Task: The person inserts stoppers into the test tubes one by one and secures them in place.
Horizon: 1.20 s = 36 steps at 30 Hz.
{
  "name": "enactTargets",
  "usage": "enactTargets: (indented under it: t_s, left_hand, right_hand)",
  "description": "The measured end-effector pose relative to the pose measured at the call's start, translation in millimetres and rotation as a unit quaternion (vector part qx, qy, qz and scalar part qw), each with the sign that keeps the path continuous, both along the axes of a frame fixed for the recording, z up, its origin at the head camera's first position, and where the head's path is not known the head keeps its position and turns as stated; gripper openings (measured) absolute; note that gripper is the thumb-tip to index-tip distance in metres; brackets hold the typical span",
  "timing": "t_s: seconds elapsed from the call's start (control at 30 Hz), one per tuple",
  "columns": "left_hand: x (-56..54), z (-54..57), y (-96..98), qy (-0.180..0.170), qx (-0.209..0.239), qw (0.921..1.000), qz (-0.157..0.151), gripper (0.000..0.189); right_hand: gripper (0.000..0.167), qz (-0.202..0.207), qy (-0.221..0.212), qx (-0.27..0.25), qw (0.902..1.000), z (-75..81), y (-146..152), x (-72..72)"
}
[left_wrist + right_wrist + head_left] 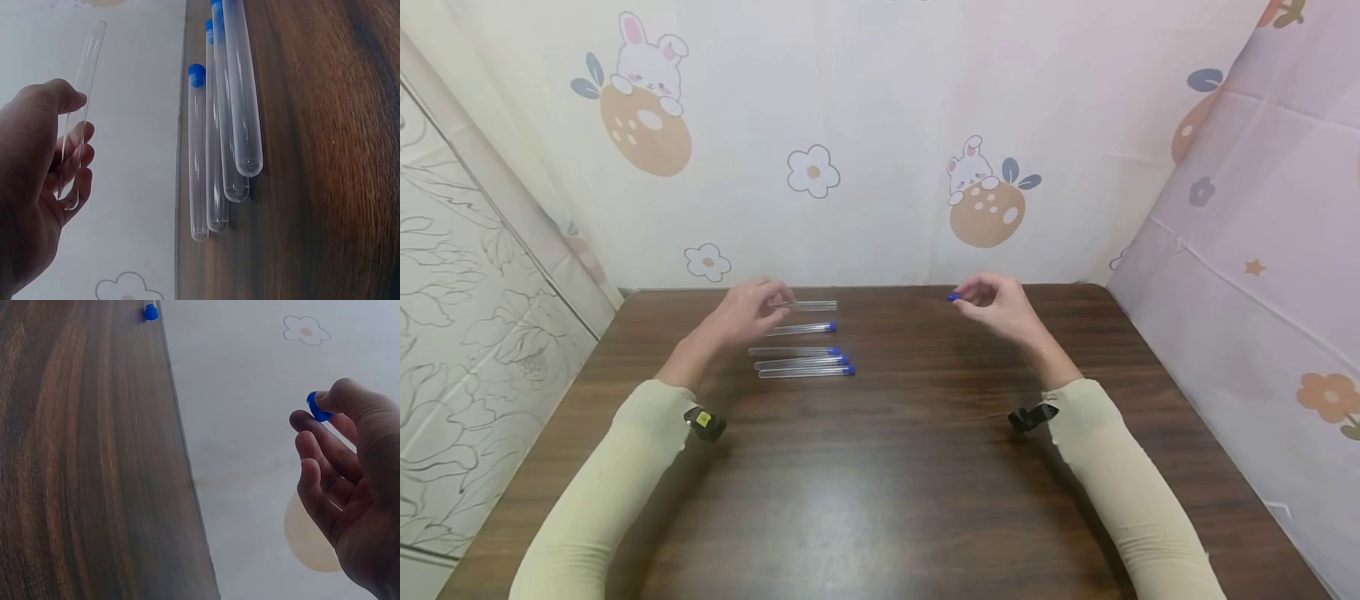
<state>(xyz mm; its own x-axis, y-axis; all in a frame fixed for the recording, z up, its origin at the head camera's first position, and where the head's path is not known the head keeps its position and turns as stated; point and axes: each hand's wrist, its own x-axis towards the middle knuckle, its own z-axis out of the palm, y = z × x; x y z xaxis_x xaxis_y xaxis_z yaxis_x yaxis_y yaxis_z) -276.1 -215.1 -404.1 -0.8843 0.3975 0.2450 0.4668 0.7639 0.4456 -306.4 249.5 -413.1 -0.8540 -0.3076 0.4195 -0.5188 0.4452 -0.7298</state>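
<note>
In the head view, my left hand is at the far left part of the table, holding a clear test tube roughly level, its free end to the right. The left wrist view shows this tube between thumb and fingers, with no stopper on its visible end. My right hand, near the far edge, pinches a small blue stopper between thumb and fingertip. Several clear test tubes with blue stoppers lie side by side just nearer than my left hand. The two hands are apart.
The brown wooden table ends at a patterned curtain behind it. Another blue stopper shows at the top of the right wrist view; what lies beyond it is cut off. Each wrist carries a small black camera.
</note>
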Motion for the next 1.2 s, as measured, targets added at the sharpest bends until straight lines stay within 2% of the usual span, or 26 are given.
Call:
enactTargets:
  t_s: [0.27,0.7,0.87,1.0,1.2]
  left_hand:
    - [-5.5,-3.1,4.2,0.034,-0.002,0.9991,-0.028,0.021]
    - [-11.1,-0.5,13.0,0.035,-0.002,0.9982,-0.048,0.022]
    - [-10.4,0.6,18.2,0.038,0.007,0.9978,-0.055,0.022]
    - [-11.4,-0.7,21.5,0.039,0.010,0.9976,-0.056,0.022]
    - [-13.1,-0.8,25.9,0.035,0.011,0.9975,-0.060,0.022]
  right_hand:
    - [0.018,0.016,-0.006,-0.013,0.9998,0.0,-7.0,2.4]
    - [0.017,0.019,-0.014,-0.021,0.9995,-0.7,-26.9,5.6]
    - [0.017,0.032,-0.016,-0.022,0.9991,-4.9,-29.9,4.1]
    - [0.018,0.049,-0.008,-0.025,0.9985,-5.9,-32.4,3.9]
    - [0.019,0.050,0.002,-0.031,0.9982,-4.7,-37.9,4.2]
